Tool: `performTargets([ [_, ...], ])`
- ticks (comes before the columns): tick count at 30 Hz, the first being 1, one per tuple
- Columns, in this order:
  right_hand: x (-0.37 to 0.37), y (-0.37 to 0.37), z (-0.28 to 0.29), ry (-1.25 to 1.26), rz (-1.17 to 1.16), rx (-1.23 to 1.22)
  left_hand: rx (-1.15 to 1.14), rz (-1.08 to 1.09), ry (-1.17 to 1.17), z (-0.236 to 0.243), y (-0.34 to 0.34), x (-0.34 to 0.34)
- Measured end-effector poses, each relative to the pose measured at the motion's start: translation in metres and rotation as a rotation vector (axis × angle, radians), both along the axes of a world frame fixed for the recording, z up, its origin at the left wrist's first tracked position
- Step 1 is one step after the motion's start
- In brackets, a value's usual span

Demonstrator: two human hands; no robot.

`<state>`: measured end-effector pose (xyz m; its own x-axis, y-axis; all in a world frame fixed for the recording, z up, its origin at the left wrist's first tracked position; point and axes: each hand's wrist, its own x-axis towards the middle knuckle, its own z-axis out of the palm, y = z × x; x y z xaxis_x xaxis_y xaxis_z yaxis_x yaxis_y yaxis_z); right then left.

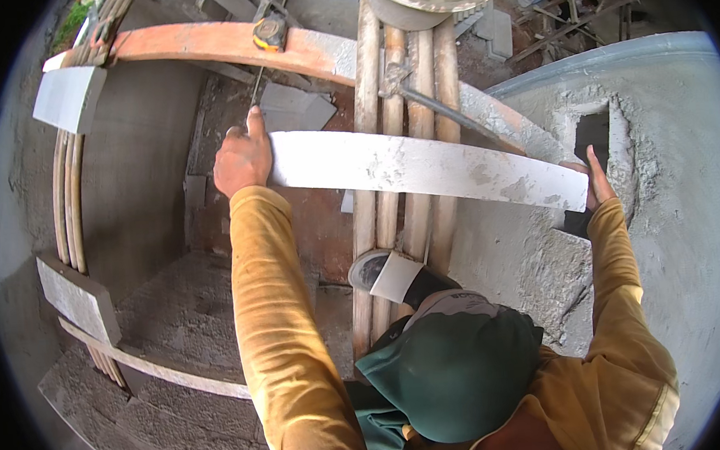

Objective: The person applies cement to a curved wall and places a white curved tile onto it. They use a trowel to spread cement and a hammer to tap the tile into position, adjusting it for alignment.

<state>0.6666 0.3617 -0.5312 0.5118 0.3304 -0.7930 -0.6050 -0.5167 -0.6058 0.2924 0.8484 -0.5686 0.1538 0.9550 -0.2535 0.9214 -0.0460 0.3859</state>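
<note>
A long white board (422, 167) with grey smears is stretched crosswise between my two hands. My left hand (242, 158) is closed round its left end, thumb up. At the right end, my right hand (596, 182) grips the edge, partly hidden by the board. The board is above a row of bamboo poles (365, 216). Beyond it, a hammer (452, 114) with a long handle lies across the poles. A black and yellow tape measure (270, 34) rests on an orange-brown plank (192, 41) farther off.
A bucket (413, 11) of grey mortar stands at the far end of the poles. On the right, a plastered wall (678, 164) has a rough rectangular opening (592, 135). Pale blocks (68, 98) sit by bamboo at left. My foot (371, 270) is on the poles.
</note>
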Motion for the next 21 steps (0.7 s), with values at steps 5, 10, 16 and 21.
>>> performTargets([
  [5, 0.007, 0.05, 0.015, -0.517, 0.529, -0.4, -0.218, 0.021, -0.582, -0.015, -0.003, -0.038],
  [10, 0.002, 0.205, -0.014, -0.812, 1.004, 0.027, -0.132, 0.034, -0.855, -0.044, -0.033, -0.059],
  [16, -0.041, 0.32, -0.111, -0.977, 1.615, -0.527, -0.196, 0.142, -0.838, -0.041, -0.038, -0.056],
  [21, -0.041, 0.32, -0.129, -0.932, 1.628, -0.59, -0.142, 0.223, -0.869, -0.04, -0.043, -0.051],
])
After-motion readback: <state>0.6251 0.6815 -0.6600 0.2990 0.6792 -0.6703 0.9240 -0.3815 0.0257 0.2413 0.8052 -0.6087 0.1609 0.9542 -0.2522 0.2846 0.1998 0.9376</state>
